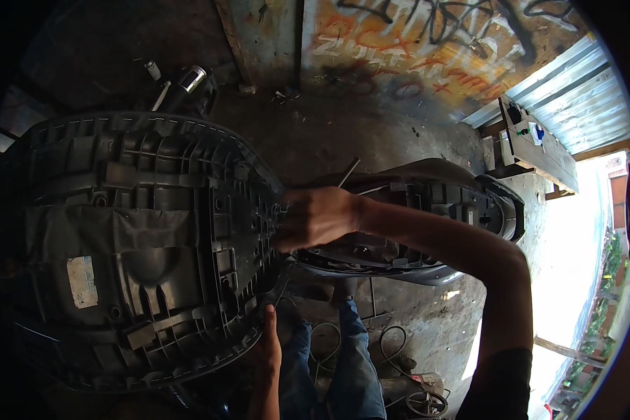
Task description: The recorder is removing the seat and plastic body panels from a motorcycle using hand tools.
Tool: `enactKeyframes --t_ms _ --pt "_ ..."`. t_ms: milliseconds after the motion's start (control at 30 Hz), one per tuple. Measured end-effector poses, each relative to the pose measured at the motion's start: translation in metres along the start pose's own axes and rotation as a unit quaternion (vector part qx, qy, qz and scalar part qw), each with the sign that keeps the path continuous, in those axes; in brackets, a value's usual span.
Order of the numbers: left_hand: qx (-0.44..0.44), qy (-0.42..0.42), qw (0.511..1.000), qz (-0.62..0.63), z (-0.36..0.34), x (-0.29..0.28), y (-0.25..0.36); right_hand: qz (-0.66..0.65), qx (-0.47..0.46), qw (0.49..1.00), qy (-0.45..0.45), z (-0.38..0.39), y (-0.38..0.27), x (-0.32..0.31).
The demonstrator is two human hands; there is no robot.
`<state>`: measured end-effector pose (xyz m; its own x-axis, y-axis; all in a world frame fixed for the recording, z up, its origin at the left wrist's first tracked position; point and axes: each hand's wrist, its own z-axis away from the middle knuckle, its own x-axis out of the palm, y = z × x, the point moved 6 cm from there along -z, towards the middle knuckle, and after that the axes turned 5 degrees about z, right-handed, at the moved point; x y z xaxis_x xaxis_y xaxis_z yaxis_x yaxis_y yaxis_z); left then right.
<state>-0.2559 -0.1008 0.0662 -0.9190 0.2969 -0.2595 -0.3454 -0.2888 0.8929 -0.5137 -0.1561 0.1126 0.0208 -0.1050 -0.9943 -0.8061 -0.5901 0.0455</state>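
The raised seat of a scooter [150, 245] fills the left side, its black ribbed plastic underside facing me. At its lower right edge my left hand [268, 343] grips the rim, thumb up along the edge and the other fingers hidden behind. My right hand [318, 218] is closed at the seat's narrow end, where it meets the scooter body [462, 203]. Its fingertips are partly hidden and blurred, so what they pinch cannot be made out. Just above that hand a thin metal rod [350, 171] sticks up at a slant; whether the hand touches it I cannot tell.
Beyond the scooter stands a painted wall [413, 49]. A wooden bench [539, 150] with small items is at the far right, beside a bright opening. Below the scooter, near my legs, lie a looped hose [393, 343] and a metal cylinder [416, 385].
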Motion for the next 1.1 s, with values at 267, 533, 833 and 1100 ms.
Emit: enactKeyframes --t_ms 267,533,833,1100 --pt "0.036 0.039 0.998 0.035 -0.004 0.006 -0.009 0.087 0.363 0.791 0.485 0.027 -0.003 0.018" --pt "0.000 0.018 1.000 0.000 -0.007 0.001 -0.021 -0.749 0.339 0.357 0.443 0.036 0.033 0.031" --pt "-0.017 0.019 0.998 -0.056 0.001 0.007 0.015 0.004 0.154 0.987 -0.051 -0.004 -0.005 -0.001" --pt "-0.023 0.001 0.999 0.033 -0.006 0.002 -0.009 -0.330 0.432 0.645 0.537 0.039 -0.012 0.035"
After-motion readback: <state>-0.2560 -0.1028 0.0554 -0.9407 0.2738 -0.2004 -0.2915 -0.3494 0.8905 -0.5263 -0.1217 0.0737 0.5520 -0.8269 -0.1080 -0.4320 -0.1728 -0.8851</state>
